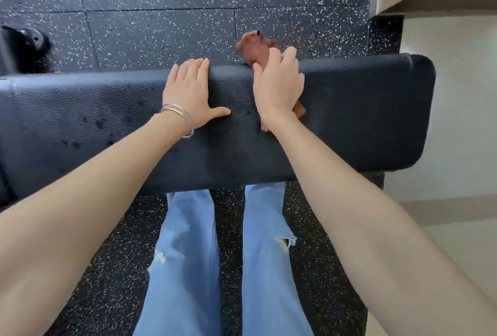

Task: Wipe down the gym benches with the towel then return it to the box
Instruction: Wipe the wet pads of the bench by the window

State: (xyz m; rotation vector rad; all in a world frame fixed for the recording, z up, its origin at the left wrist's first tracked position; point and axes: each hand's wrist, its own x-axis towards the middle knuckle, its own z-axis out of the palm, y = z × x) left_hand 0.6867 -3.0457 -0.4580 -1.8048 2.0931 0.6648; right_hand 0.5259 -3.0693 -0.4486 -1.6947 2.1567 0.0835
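A black padded gym bench (363, 109) runs across the view, with dark wet spots on its left part. My left hand (192, 93) lies flat on the pad, fingers straight and reaching its far edge. My right hand (278, 88) presses a reddish-brown towel (254, 45) onto the pad near the far edge. The towel bunches out beyond my fingers over the far side, and a small corner shows under my wrist. Most of the towel is hidden by my hand. No box is in view.
Speckled black rubber floor (161, 13) lies beyond and under the bench. A black piece of gym equipment (27, 48) stands at the far left. A pale wall and ledge (457, 66) rise to the right of the bench end. My legs in blue jeans (188, 255) stand against the bench.
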